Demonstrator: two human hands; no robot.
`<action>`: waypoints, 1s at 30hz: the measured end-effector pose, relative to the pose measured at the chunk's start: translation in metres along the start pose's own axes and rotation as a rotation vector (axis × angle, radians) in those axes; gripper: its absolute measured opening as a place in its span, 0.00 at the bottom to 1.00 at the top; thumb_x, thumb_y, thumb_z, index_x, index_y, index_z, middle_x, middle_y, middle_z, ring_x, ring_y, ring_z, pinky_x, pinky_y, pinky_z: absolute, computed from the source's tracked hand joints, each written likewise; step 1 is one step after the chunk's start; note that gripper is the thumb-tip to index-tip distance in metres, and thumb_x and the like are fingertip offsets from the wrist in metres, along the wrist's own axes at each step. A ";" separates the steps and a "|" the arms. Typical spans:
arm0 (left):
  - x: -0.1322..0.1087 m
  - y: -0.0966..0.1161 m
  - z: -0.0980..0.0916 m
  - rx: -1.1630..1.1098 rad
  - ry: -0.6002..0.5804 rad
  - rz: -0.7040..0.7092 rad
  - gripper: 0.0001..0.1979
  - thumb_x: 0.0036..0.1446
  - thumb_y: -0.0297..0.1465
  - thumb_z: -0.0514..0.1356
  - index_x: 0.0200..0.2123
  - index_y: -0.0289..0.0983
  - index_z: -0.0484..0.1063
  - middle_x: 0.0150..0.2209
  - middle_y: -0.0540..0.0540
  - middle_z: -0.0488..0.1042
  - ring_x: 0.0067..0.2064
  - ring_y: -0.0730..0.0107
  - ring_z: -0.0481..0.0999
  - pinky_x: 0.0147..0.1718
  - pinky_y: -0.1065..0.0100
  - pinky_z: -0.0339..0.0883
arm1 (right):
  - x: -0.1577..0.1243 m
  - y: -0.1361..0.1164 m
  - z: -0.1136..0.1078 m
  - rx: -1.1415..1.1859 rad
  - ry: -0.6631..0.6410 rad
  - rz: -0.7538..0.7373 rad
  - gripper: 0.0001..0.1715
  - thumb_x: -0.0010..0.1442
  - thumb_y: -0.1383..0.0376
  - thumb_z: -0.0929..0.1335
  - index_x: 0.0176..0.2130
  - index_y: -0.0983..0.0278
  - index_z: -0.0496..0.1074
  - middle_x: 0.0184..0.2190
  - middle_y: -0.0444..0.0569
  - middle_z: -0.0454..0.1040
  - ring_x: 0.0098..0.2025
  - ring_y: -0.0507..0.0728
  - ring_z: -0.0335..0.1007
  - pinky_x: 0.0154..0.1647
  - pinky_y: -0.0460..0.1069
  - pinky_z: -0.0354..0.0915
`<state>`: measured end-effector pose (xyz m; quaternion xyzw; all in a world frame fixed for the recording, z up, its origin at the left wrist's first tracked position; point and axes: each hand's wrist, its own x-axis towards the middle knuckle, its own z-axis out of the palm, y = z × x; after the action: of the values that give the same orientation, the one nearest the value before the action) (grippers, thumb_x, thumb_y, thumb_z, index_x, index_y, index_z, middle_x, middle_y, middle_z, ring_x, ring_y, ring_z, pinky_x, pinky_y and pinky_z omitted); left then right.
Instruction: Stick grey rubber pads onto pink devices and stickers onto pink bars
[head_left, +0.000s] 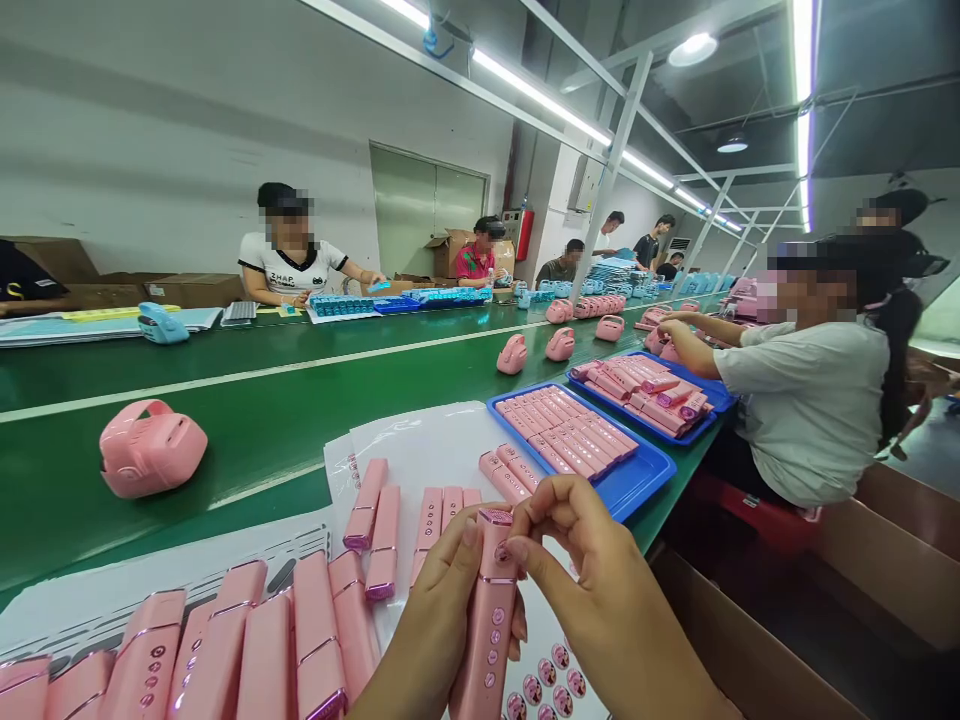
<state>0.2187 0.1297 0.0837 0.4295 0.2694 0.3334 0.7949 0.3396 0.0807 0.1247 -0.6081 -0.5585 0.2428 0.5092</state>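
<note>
Both grips clamp one pink device [489,630]: the left grip [424,620] wraps its side, the right grip [596,580] pinches its top end. Its long axis points away from the person, above a white sheet [420,440] on the green tabletop [300,420].

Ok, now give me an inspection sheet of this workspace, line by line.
surface: green belt
job's things: pink bars in rows, more in a blue tray
clutter: round stickers on a sheet by the hands
grippers: left hand and right hand both grip one held bar
cables: nothing seen
surroundings: co-worker at the belt, cardboard boxes, pink cases on the belt
</note>
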 end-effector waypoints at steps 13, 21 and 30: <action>-0.002 0.001 0.001 -0.035 -0.005 -0.012 0.23 0.58 0.53 0.52 0.42 0.39 0.64 0.19 0.50 0.70 0.20 0.71 0.67 0.21 0.70 0.59 | -0.002 -0.007 0.003 -0.221 0.049 -0.024 0.03 0.58 0.62 0.64 0.35 0.57 0.64 0.30 0.44 0.73 0.33 0.59 0.69 0.30 0.51 0.62; -0.002 0.001 0.000 -0.035 0.001 -0.035 0.25 0.58 0.53 0.51 0.47 0.40 0.63 0.19 0.50 0.71 0.20 0.69 0.70 0.23 0.69 0.61 | -0.003 -0.004 0.005 -0.267 0.096 -0.081 0.01 0.59 0.63 0.64 0.34 0.58 0.64 0.27 0.42 0.71 0.26 0.55 0.67 0.23 0.47 0.58; -0.002 0.002 -0.001 -0.044 -0.011 -0.009 0.21 0.59 0.52 0.52 0.36 0.39 0.65 0.19 0.52 0.68 0.19 0.73 0.68 0.20 0.72 0.60 | -0.001 0.005 0.011 -0.181 0.201 -0.088 0.08 0.58 0.61 0.67 0.32 0.57 0.61 0.26 0.40 0.66 0.28 0.54 0.66 0.29 0.49 0.63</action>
<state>0.2166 0.1294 0.0853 0.4127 0.2598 0.3333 0.8069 0.3318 0.0841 0.1164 -0.6478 -0.5505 0.1067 0.5156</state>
